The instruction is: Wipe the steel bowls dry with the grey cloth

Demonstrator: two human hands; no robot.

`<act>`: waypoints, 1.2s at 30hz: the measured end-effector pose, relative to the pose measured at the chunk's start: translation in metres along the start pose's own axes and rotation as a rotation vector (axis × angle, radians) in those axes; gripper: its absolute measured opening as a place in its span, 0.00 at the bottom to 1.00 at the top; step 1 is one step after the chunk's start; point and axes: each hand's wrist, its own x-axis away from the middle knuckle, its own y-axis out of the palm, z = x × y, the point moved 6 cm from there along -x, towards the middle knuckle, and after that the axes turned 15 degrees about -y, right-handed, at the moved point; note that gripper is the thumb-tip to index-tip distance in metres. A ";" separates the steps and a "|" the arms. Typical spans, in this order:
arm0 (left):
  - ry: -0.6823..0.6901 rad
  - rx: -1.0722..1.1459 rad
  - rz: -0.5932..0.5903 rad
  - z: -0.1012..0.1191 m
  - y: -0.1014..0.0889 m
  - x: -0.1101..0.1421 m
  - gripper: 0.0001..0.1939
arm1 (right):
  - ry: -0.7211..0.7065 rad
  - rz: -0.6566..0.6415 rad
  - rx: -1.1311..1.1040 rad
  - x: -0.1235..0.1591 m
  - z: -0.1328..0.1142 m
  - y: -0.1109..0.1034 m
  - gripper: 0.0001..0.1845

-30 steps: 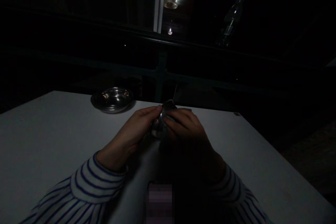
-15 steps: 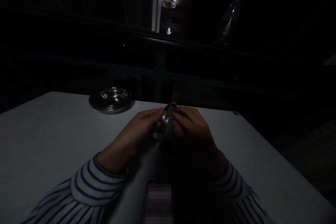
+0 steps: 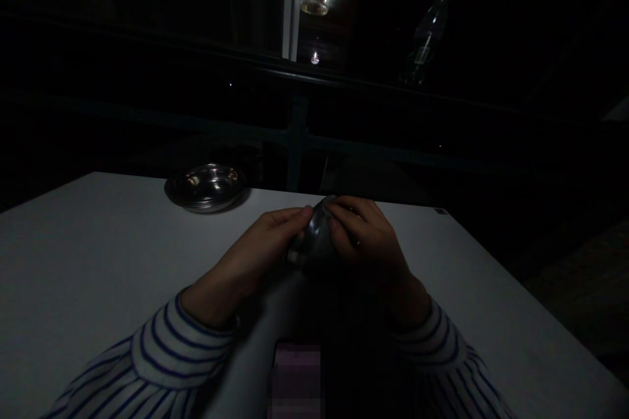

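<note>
Over the middle of the table, my left hand (image 3: 268,239) grips a shiny metal bowl (image 3: 314,226) by its rim, thumb on top. The bowl is tilted nearly on edge, and much of it is hidden by fingers and shadow. My right hand (image 3: 368,232) has its fingers bent and pressed against the bowl's right side, with a dark grey cloth (image 3: 322,249) bunched under them. The cloth's lower part fades into darkness. A stack of shiny metal bowls (image 3: 206,200) rests near the table's far edge, left of my hands.
The white table (image 3: 98,242) is dimly lit. A phone-like object (image 3: 297,373), partly blurred out, lies at the near edge. Beyond the table are a dark window with a pale frame post (image 3: 292,6) and a clear plastic bottle (image 3: 427,39) with a white cap.
My right hand has shifted slightly right and its fingers have moved along the bowl's upper rim. The bowl has tilted a little to the right. My left hand stays nearly in place.
</note>
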 end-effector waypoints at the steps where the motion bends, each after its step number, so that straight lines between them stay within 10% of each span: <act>1: -0.001 0.000 0.010 0.000 -0.001 0.000 0.11 | -0.047 -0.018 -0.002 -0.001 -0.005 0.001 0.14; 5: -0.002 0.018 0.027 0.000 -0.003 -0.001 0.12 | -0.145 -0.069 0.008 -0.002 -0.020 0.005 0.15; 13: 0.009 -0.008 0.003 -0.002 -0.001 -0.001 0.12 | 0.092 0.016 0.036 0.001 0.003 0.001 0.15; 21: 0.017 0.005 -0.020 -0.001 -0.001 -0.002 0.15 | -0.109 -0.064 0.000 -0.002 -0.017 0.004 0.15; 28: -0.026 0.056 -0.023 -0.004 0.001 -0.001 0.12 | 0.073 0.042 0.033 0.002 0.004 0.000 0.15; 36: -0.047 0.136 0.015 -0.006 -0.004 -0.004 0.13 | -0.179 -0.065 0.044 -0.001 -0.023 0.008 0.15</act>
